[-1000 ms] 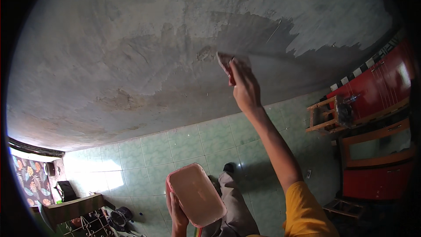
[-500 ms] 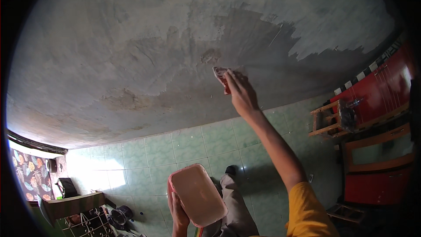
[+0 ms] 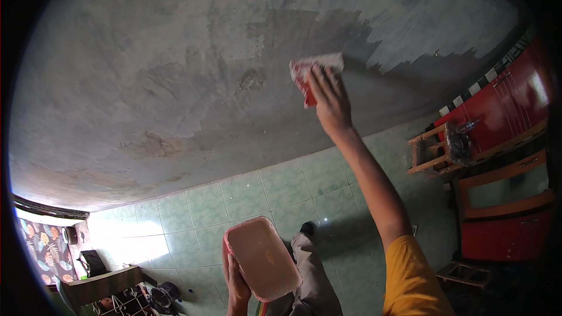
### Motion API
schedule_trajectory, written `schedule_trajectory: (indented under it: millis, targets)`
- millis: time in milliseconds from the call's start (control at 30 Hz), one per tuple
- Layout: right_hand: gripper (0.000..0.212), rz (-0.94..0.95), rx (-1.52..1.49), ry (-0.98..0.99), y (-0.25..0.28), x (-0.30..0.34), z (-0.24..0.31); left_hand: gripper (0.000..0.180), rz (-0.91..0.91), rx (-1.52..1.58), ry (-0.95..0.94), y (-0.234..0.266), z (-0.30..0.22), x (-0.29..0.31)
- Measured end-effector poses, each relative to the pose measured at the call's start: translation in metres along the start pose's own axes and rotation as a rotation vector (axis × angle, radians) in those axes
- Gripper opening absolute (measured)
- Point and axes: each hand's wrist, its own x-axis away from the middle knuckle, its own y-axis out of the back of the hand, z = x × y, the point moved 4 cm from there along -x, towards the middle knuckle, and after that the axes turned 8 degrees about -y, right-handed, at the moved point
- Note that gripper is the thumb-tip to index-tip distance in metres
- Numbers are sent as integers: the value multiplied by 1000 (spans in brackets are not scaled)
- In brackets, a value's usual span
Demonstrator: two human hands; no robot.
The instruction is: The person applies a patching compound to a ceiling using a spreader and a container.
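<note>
My right hand [image 3: 332, 100] reaches up to the grey wall [image 3: 234, 111], closed on a red putty spreader [image 3: 303, 76] with white filler smeared over its face and edge. The spreader is at the wall, beside a darker grey patch with a jagged edge; whether it touches cannot be made out. Low at the front, my left hand [image 3: 236, 281] grips the left side of a rectangular pinkish tub [image 3: 252, 221]. The tub is tilted toward me, with a pale, smooth inside. The fingers under it are partly hidden.
Green floor tiles [image 3: 208, 202] meet the wall's foot. A wooden stool [image 3: 430, 151] and red cabinets [image 3: 497, 111] stand at right. To the left are a wooden-topped piece with white metal scrollwork [image 3: 102, 284], a dark bucket [image 3: 164, 295] and a floral curtain [image 3: 47, 246].
My right hand has moved up and slightly right along the wall, and the spreader has turned to show a wider face. My left hand still holds the tub in nearly the same place.
</note>
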Motion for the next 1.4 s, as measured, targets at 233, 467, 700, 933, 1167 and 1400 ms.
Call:
schedule_trajectory:
  millis: [233,467,700,933,1167,1400]
  targets:
    - [61,36,-223,-51,57,-32,-19,62,12,67,-14,-1,12,-4]
    - [66,-127,49,-35,30,-53,-56,55,16,53,-20,-28,5,-8]
    - [65,237,-75,-172,-2,77,-64,60,-19,98,-1,-26,15,-12]
    - [60,-144,-71,-16,105,-101,-33,60,-28,58,-5,-25,20,-6]
    - [59,84,-46,19,10,9,-17,52,-67,125,-9,-30,10,1]
    - [65,-37,-185,-70,60,-12,-34,64,-89,35,-26,-1,26,6]
